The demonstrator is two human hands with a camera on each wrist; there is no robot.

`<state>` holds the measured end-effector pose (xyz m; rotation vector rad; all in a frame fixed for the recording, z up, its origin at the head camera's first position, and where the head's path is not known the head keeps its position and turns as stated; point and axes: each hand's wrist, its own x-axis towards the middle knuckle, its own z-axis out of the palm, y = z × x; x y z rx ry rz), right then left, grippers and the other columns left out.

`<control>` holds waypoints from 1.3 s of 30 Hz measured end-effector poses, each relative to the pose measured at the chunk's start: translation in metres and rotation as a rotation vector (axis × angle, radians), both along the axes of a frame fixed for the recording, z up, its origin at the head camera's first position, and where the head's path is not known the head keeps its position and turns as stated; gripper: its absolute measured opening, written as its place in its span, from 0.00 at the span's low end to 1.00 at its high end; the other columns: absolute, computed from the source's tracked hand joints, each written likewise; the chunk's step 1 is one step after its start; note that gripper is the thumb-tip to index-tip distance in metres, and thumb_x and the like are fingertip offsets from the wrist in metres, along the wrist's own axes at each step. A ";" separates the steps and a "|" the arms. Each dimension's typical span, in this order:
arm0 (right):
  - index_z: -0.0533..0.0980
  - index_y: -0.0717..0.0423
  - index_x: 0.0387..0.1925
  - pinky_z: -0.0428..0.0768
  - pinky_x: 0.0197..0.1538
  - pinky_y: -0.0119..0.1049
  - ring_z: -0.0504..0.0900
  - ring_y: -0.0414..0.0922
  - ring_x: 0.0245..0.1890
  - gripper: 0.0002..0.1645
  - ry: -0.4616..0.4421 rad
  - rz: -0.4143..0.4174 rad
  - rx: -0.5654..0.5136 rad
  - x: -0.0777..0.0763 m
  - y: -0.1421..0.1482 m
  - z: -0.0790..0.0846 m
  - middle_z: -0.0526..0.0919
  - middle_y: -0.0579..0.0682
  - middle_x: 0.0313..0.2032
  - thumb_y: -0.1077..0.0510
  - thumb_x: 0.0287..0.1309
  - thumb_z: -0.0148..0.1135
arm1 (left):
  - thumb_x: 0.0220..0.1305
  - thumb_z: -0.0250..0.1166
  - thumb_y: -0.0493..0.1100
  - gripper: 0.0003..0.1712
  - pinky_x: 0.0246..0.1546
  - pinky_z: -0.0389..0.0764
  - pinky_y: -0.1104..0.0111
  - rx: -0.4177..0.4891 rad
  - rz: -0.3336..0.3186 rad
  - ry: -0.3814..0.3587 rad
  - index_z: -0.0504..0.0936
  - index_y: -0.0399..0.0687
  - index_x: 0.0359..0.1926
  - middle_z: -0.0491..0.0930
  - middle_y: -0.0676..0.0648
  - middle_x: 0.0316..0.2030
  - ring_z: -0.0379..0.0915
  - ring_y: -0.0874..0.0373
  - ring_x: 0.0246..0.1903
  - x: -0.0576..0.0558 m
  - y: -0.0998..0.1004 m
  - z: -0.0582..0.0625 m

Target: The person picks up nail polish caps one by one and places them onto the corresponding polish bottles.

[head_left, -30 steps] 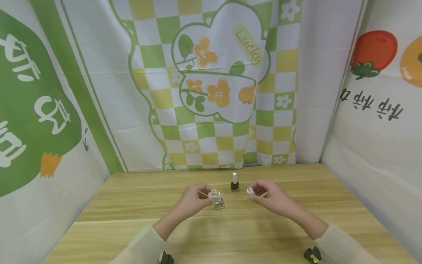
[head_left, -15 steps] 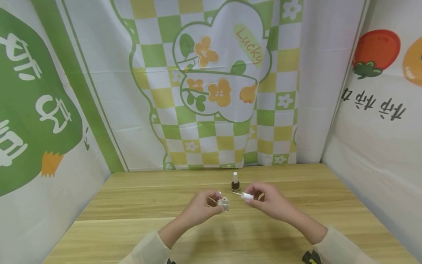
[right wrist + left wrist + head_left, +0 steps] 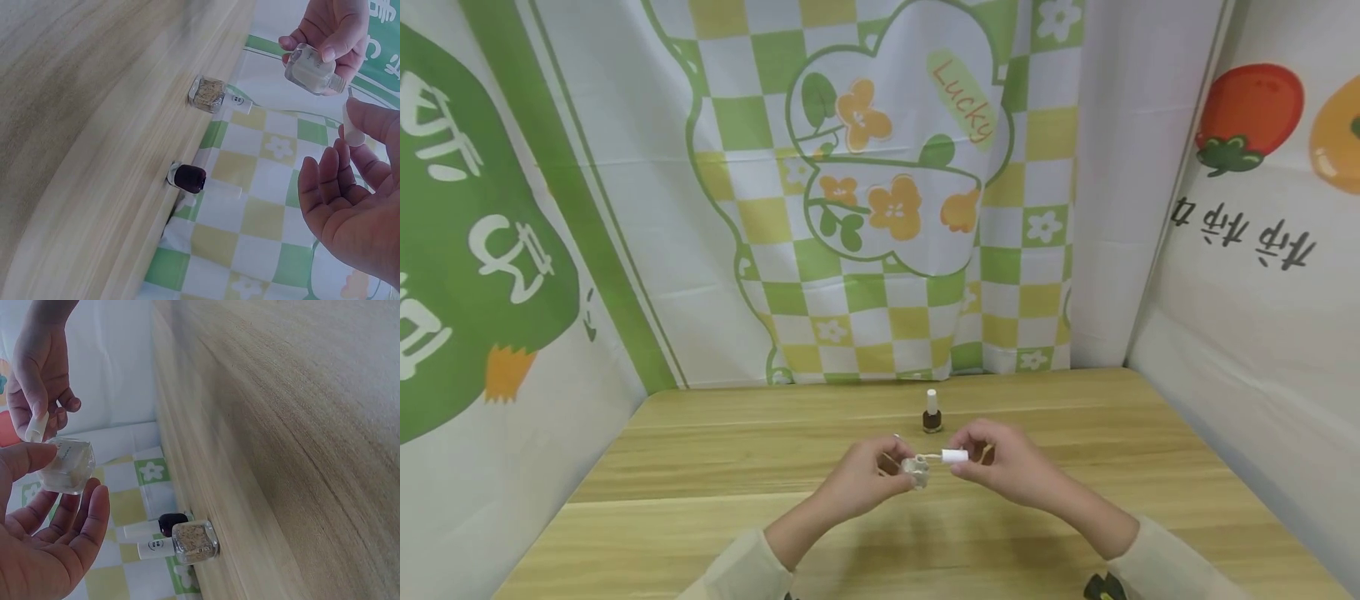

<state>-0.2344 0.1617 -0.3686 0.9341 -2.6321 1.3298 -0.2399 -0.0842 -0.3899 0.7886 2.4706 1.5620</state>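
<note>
My left hand (image 3: 859, 477) holds a small clear glass nail polish bottle (image 3: 915, 473) with pale contents, off the table and uncapped, between thumb and fingers. A white brush cap (image 3: 955, 456) is pinched in my right hand (image 3: 1017, 463), lying sideways. Its thin brush points left and its tip is at the bottle's mouth; whether it is inside I cannot tell. In the left wrist view the pale bottle (image 3: 67, 465) is tilted. Behind the hands a dark nail polish bottle (image 3: 932, 419) with a white cap stands upright.
A glittery beige nail polish bottle (image 3: 195, 542) with a white cap stands on the wooden table (image 3: 700, 467); my left hand mostly hides it in the head view. A checked cloth (image 3: 880, 317) hangs behind the table's back edge, with printed cloths at both sides.
The pale bottle has been lifted and carried right by my left hand. My right hand has turned the brush cap sideways and moved slightly left, bringing the brush to the bottle's mouth.
</note>
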 end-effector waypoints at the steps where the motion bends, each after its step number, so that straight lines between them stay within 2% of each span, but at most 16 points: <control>1: 0.79 0.51 0.36 0.81 0.35 0.37 0.76 0.42 0.32 0.08 0.001 0.000 0.004 0.000 0.000 0.000 0.77 0.43 0.30 0.59 0.55 0.70 | 0.58 0.69 0.37 0.13 0.31 0.82 0.66 -0.002 0.001 0.003 0.80 0.42 0.44 0.80 0.50 0.37 0.77 0.55 0.36 0.000 0.000 0.000; 26: 0.81 0.51 0.36 0.81 0.35 0.34 0.75 0.41 0.32 0.10 0.040 -0.021 0.020 0.001 -0.002 0.002 0.76 0.42 0.30 0.62 0.52 0.72 | 0.56 0.69 0.35 0.12 0.31 0.82 0.68 -0.011 -0.012 0.015 0.81 0.41 0.42 0.79 0.50 0.37 0.77 0.53 0.36 0.002 0.004 -0.001; 34: 0.81 0.54 0.38 0.81 0.38 0.38 0.77 0.43 0.35 0.09 -0.042 -0.004 -0.073 0.001 -0.006 -0.002 0.80 0.44 0.33 0.59 0.55 0.71 | 0.55 0.70 0.36 0.12 0.31 0.82 0.67 -0.018 -0.003 -0.005 0.81 0.43 0.41 0.80 0.51 0.35 0.77 0.55 0.35 0.005 0.008 0.000; 39: 0.80 0.57 0.39 0.80 0.38 0.36 0.78 0.44 0.36 0.11 -0.105 0.006 -0.131 0.001 -0.010 -0.005 0.81 0.46 0.33 0.57 0.56 0.70 | 0.55 0.70 0.35 0.12 0.30 0.81 0.67 0.000 -0.004 -0.006 0.81 0.42 0.41 0.80 0.50 0.35 0.77 0.55 0.35 0.007 0.009 0.000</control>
